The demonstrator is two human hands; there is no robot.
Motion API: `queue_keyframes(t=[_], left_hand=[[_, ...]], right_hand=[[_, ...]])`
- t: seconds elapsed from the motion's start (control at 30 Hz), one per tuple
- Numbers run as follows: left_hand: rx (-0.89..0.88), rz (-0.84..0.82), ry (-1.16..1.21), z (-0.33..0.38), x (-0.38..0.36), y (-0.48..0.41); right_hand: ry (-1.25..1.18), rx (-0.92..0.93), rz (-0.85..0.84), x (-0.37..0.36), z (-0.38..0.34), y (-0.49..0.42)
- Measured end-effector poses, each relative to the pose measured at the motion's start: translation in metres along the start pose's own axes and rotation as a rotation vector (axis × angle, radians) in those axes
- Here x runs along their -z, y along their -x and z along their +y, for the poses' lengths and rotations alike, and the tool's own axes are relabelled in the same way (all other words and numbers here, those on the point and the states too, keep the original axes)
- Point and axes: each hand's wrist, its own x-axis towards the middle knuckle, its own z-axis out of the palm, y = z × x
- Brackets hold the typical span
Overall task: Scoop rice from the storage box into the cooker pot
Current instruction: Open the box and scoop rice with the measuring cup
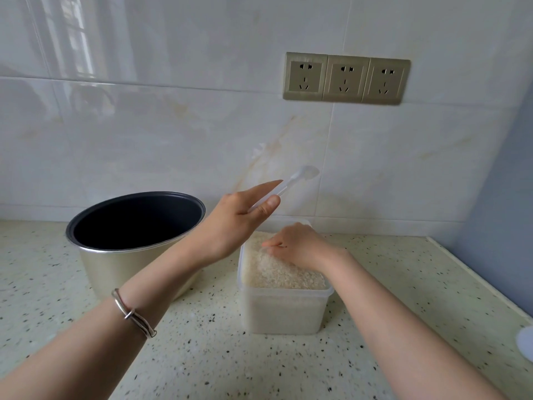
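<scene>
One storage box (284,310), clear plastic, lid off, sits on the speckled counter (202,356) at about 5 o'clock from frame centre, full of rice (284,274) nearly to the rim. Right hand (300,246) rests on the rice at the box's far side, fingers curled together and pressed into the grains; whether anything is gripped underneath cannot be told. Left hand (239,223) hovers above the box's 10 o'clock corner, thumb and fingers pinched on the handle of a translucent spoon (291,183), bowl end raised toward 1 o'clock against the wall; bowl looks empty, hard to read. Left forearm crosses in front of the cooker pot (124,249), covering its right wall and part of the gap to the box. Pot stands at 9 o'clock of the box, just beside it, upright, gold outside, dark inside, no rice visible in the part shown. Silver bracelet (132,313) on the left wrist. Triple wall socket (346,77) at 12 o'clock above the box on marbled tile (173,125). White round object (526,342) cut off at the frame's right edge, 3 o'clock from the box, well apart.
</scene>
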Motion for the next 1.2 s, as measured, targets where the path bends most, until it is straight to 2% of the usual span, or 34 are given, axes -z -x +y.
queue_keyframes(t=[0.43,0.63,0.8,1.2], left_hand=[[-0.006,-0.012,-0.001,-0.001,0.001,0.000],[-0.007,-0.009,0.009,0.000,0.001,-0.001],[0.000,0.001,0.022,-0.002,0.001,-0.002],[0.001,-0.003,0.028,0.001,0.002,0.001]], right_hand=[[-0.290,-0.276,0.257,-0.014,0.022,-0.017],[-0.467,-0.336,0.349,-0.008,0.034,-0.015],[-0.658,-0.336,0.408,-0.006,0.035,-0.008],[-0.773,-0.337,0.432,-0.003,0.034,-0.007]])
